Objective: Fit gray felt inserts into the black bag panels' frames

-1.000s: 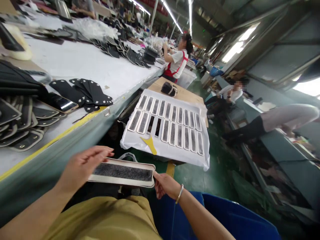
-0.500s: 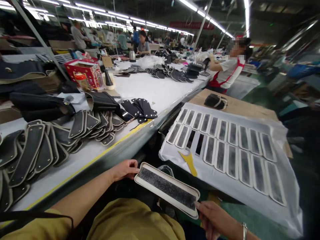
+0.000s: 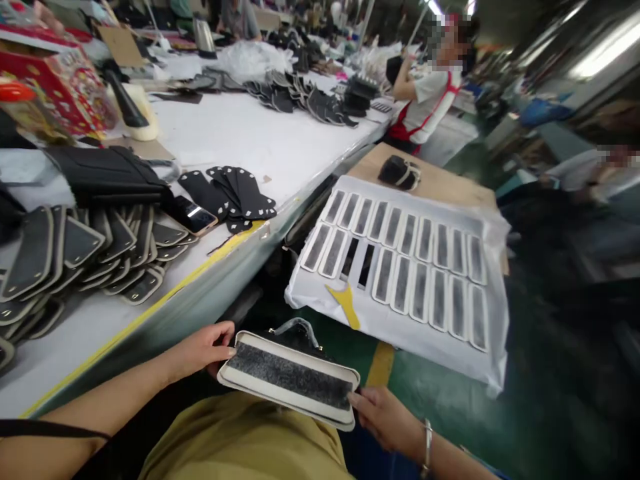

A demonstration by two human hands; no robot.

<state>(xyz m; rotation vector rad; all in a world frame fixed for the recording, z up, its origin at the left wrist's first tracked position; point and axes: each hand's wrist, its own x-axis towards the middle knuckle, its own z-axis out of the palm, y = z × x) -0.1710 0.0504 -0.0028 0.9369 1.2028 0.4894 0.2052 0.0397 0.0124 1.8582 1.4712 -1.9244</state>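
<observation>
A handbag (image 3: 292,375) is held across my lap, its long face with a dark rough strip and cream borders tilted up to me. Its clear-wrapped handle (image 3: 300,325) sticks out at the far side. My left hand (image 3: 213,347) pinches the left end between thumb and fingers. At the right end, my right hand (image 3: 380,413) grips the corner, thumb on the strip's end. Beyond, on a white-covered board (image 3: 310,293), lie two rows of dark panels with cream borders (image 3: 383,275); two dark slots show in the nearer row.
A yellow forked piece (image 3: 346,307) lies on the board's near edge. On the long white table (image 3: 210,133) are piled dark straps with pale edges (image 3: 80,247), black studded pieces (image 3: 235,193), a phone (image 3: 195,215) and a red box (image 3: 65,87). A co-worker (image 3: 430,100) stands beyond the board.
The view has tilted down and turned right. Both hands and the handbag have shifted left in the picture, and more of the handle shows. Both hands keep their hold.
</observation>
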